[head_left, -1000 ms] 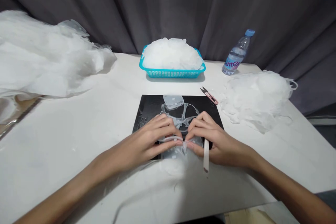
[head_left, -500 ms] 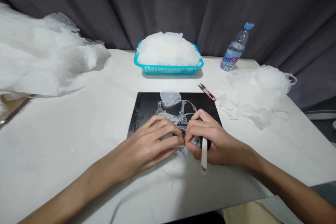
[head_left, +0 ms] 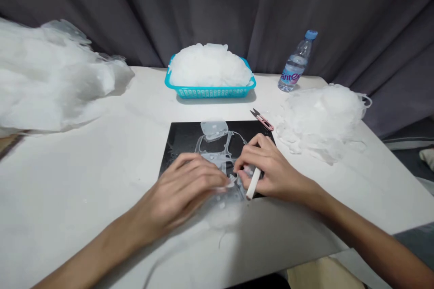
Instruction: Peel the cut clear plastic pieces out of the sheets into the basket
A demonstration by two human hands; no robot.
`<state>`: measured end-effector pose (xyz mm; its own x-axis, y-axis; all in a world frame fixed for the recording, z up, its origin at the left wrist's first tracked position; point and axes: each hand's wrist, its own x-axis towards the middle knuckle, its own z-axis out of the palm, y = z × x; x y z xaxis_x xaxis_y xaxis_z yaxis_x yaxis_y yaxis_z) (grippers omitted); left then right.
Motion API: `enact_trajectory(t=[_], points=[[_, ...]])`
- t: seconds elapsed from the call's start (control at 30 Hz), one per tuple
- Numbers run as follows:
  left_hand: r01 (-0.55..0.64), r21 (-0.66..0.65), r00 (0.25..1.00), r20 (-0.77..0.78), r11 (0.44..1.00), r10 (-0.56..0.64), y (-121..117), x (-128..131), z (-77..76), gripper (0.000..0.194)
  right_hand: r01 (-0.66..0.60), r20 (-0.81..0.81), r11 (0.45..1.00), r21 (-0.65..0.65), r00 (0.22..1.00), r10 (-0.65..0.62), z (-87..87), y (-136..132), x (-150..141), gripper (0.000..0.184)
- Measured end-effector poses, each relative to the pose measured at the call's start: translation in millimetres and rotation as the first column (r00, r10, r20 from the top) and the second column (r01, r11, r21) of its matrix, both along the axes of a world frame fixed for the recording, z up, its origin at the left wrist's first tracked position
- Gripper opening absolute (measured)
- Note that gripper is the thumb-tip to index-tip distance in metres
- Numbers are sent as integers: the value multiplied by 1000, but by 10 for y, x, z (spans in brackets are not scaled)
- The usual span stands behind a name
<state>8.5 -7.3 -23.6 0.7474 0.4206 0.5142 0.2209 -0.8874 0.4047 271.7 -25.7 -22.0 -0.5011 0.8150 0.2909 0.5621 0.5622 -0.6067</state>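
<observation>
My left hand [head_left: 191, 185] pinches the edge of a translucent, soft-looking plastic piece [head_left: 222, 201] at the near side of a black board [head_left: 181, 137]. Across from it, my right hand [head_left: 271, 167] is closed, its fingertips on the same clear material. A flat white stick [head_left: 253, 184] is tucked in the right hand and points down toward me; its far end is hidden by the fingers. Beyond the hands, a clear cut-out frame [head_left: 228, 142] and a rounded translucent pad [head_left: 214, 129] lie on the board.
A blue basket [head_left: 213, 92] heaped with white translucent pieces stands at the back. Pink-handled thread snips [head_left: 262, 120] lie by the board's far right corner. A water bottle [head_left: 294, 67] stands behind a translucent pile [head_left: 325, 113]. A larger pile [head_left: 50, 76] covers the left.
My hands have moved slightly apart, with the left shifting left along the clear piece. The white stick has tilted in my right hand. The whole view has shifted a little.
</observation>
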Motion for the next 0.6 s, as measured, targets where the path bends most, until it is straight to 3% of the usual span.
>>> enact_trajectory(t=[0.13, 0.23, 0.6], points=[[-3, -152, 1000, -11, 988, 2, 69, -6, 51, 15, -91, -55, 993, -75, 995, 87, 122, -45, 73, 18], [-13, -161, 1000, -9, 987, 11, 60, -4, 62, 14, -100, -65, 993, -60, 993, 96, 140, -90, 47, 6], [-28, -161, 1000, -7, 987, 27, 57, 11, 108, 19, -44, -86, 999, 14, 995, 45, 37, -149, -28, 3]])
